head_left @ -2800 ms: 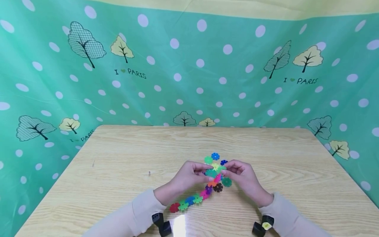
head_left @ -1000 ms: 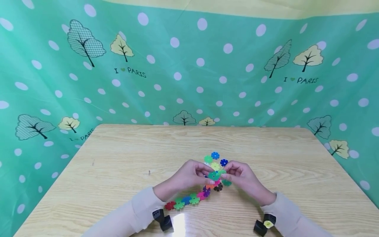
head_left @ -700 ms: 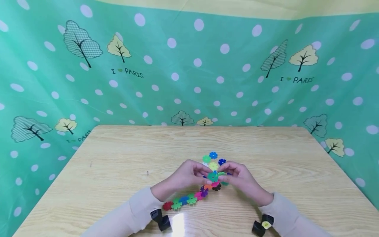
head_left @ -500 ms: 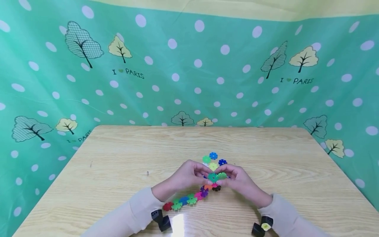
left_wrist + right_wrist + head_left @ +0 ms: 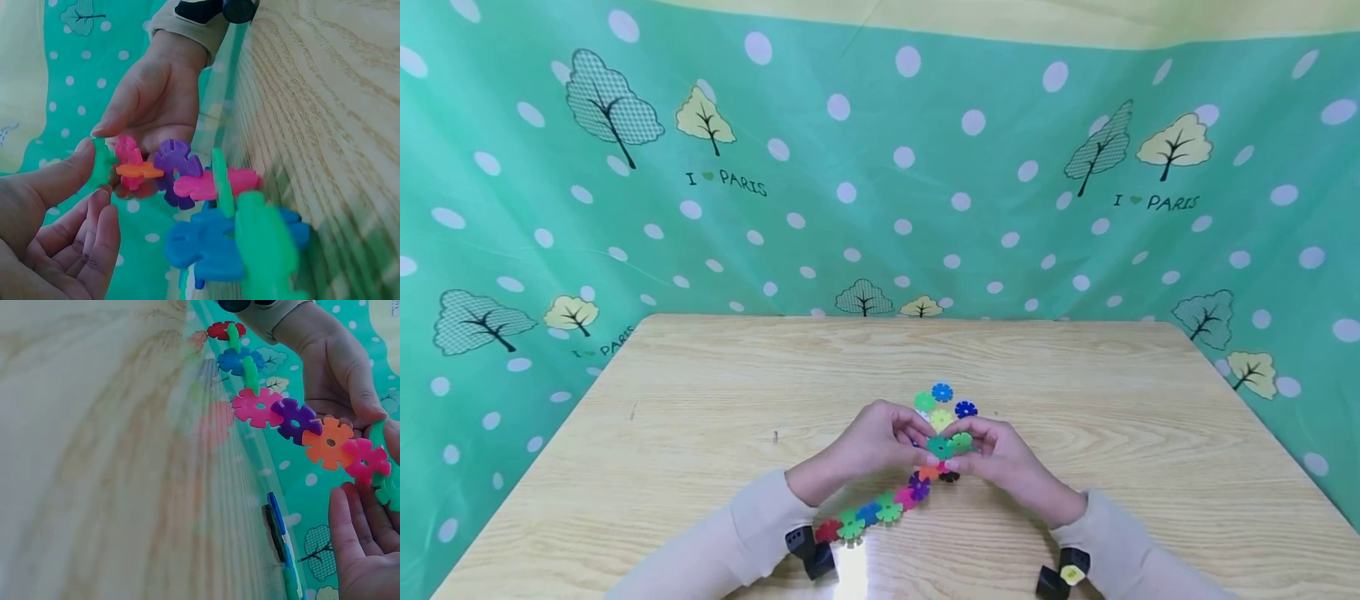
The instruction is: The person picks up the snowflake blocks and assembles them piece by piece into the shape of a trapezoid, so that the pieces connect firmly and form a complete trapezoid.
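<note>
In the head view a chain of interlocking plastic flower-shaped discs hangs from the hands toward the lower left. A red disc (image 5: 829,531) is at its far end, and a purple disc (image 5: 296,421) and an orange disc (image 5: 329,443) sit nearer the hands. My left hand (image 5: 878,440) pinches the dark green disc (image 5: 939,447) at the upper end between thumb and fingers. Against it lies a light green disc (image 5: 959,442), pinched by my right hand (image 5: 1004,457). Both hands' fingertips nearly meet. How deeply the two green discs' slots join is hidden.
Loose discs lie on the wooden table (image 5: 737,375) just beyond the hands: a blue disc (image 5: 942,392), a dark blue disc (image 5: 966,409), a yellow disc (image 5: 941,419) and others. A black disc (image 5: 950,477) is partly covered. A patterned cloth (image 5: 880,167) hangs behind the table.
My right fingers have shifted left along the light green disc, closer to my left fingertips. The dark green disc has turned and sits slightly lower, and the chain's tail has swung a little left.
</note>
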Demonstrator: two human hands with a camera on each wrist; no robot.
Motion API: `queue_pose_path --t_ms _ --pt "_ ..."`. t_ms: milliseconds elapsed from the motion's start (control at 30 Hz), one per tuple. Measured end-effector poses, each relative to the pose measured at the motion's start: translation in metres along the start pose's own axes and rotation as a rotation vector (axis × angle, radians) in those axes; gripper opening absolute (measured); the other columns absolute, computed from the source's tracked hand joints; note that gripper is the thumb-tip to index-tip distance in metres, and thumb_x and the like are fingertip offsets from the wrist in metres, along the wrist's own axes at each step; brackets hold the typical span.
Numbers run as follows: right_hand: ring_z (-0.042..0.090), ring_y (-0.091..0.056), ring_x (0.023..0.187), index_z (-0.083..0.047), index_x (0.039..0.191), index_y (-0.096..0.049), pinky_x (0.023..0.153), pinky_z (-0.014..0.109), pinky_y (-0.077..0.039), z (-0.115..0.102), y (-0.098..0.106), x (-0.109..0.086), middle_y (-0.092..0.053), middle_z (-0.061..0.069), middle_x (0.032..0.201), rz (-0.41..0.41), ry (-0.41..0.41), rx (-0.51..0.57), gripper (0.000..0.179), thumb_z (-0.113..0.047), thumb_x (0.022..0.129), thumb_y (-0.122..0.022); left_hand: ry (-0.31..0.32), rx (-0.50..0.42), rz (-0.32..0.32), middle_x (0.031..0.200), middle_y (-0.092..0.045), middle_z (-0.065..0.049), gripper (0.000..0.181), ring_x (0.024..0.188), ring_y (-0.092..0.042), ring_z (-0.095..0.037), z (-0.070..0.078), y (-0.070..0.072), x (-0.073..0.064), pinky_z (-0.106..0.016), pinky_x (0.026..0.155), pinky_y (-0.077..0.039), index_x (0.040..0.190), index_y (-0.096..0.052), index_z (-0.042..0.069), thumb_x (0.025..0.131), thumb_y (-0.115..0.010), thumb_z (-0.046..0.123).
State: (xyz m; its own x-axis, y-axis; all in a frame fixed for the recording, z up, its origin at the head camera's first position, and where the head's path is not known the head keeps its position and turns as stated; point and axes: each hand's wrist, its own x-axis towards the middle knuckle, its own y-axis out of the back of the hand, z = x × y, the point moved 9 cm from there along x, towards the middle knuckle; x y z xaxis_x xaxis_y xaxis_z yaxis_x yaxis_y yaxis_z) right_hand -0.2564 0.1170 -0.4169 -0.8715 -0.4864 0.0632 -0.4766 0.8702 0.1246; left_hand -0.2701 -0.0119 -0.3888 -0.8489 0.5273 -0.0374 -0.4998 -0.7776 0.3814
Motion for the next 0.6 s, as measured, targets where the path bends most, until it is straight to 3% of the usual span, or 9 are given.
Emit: queue_pose_path --t_ms 267,433,600 --pt "0.009 -0.059 0.076 0.002 0.111 -0.058 0.064 0.021 -0.049 0.002 0.007 -0.002 -0.062 0.005 0.100 0.058 -0.076 -0.062 0.034 -0.012 0.082 -0.071 -0.011 0.039 -0.052 0.093 -0.069 -0.007 0.029 0.076 -0.061 -0.013 -0.004 0.013 0.005 -0.024 0.069 -0.053 0.100 -0.070 0.003 0.075 -0.080 0.013" --pt "0.009 -0.046 0.065 -0.003 0.112 -0.059 0.056 0.020 -0.041 0.004 0.013 -0.005 -0.056 0.005 0.099 0.086 -0.127 -0.099 0.036 -0.015 0.081 -0.072 0.031 0.024 -0.075 0.100 -0.068 -0.009 0.031 0.082 -0.061 -0.014 -0.021 0.027 0.017 -0.025 0.074 -0.053 0.105 -0.067 0.000 0.076 -0.077 0.006" --pt "0.009 -0.046 0.067 -0.002 0.115 -0.058 0.059 0.020 -0.040 0.006 0.012 -0.007 -0.056 0.006 0.101 0.065 -0.146 -0.079 0.038 -0.015 0.082 -0.071 0.103 0.009 -0.076 0.099 -0.068 -0.009 0.031 0.083 -0.061 -0.014 -0.043 0.030 0.024 -0.026 0.077 -0.053 0.105 -0.067 0.002 0.075 -0.074 0.001"
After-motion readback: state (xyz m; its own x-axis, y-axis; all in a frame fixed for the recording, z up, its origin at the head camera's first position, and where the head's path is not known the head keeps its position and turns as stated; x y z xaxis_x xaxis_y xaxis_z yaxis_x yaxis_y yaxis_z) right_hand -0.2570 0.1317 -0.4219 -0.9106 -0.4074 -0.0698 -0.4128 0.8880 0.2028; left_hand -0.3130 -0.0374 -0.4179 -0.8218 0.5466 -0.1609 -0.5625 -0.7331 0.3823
